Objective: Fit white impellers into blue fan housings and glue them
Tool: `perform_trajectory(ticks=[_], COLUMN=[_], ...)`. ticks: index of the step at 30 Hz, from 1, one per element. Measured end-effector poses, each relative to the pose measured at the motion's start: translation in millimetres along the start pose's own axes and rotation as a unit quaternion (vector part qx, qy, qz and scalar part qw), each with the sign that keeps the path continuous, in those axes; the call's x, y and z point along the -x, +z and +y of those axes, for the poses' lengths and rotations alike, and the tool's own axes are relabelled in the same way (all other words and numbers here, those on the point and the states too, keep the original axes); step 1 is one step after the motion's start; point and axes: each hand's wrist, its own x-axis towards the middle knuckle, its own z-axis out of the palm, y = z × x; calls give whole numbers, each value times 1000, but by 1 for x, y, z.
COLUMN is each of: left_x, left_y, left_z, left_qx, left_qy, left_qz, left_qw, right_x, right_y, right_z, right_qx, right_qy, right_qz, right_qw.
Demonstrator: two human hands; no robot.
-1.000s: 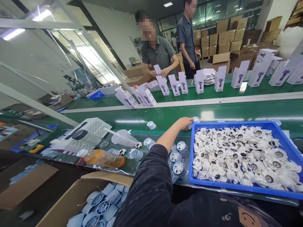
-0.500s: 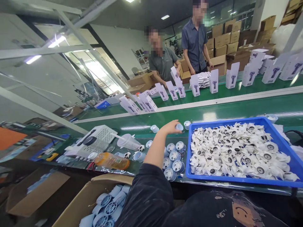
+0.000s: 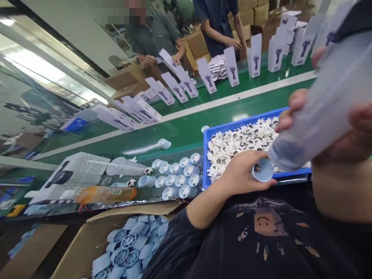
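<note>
My left hand point(image 3: 240, 172) is closed around a light blue cup-shaped housing point(image 3: 265, 170), whose open end faces me and shows a small dark metal part inside. Close to the camera, my right hand point(image 3: 343, 145) grips a pale, frosted tube-shaped object point(image 3: 325, 104) with a dark part at its upper end; its exact kind is unclear. The tube's lower end is beside the housing's rim, and I cannot tell whether they touch. Behind both hands lies a blue tray point(image 3: 205, 162) heaped with white fan blades point(image 3: 232, 143), partly hidden by them.
Left of the tray stand rows of blue housings with white fans inside point(image 3: 176, 168). A cardboard box point(image 3: 84, 236) of blue housings is below. An orange drink bottle point(image 3: 106, 194) lies on the bench. White printed boxes point(image 3: 229, 71) line the green belt point(image 3: 197, 120), with two people beyond.
My left hand has come back from the belt toward my body with the blue housing. My right hand has come into view with the frosted tube. The view has shifted.
</note>
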Motion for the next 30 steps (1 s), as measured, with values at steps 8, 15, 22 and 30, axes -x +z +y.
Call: perform_trajectory(ticks=[8, 15, 22, 30], left_x=[-8, -14, -14, -6], left_y=[28, 37, 38, 25], left_z=[17, 23, 23, 2], left_qx=[25, 35, 34, 57], left_qy=[12, -6, -18, -105], left_qz=[69, 45, 51, -42], left_qw=[997, 998, 998, 992], right_x=[7, 15, 15, 10], right_y=[-2, -6, -8, -25], right_z=[-3, -9, -8, 10], right_qx=[0, -37, 14, -8], right_qy=[44, 50, 31, 35], right_qz=[31, 53, 21, 73], right_qw=[999, 997, 999, 997])
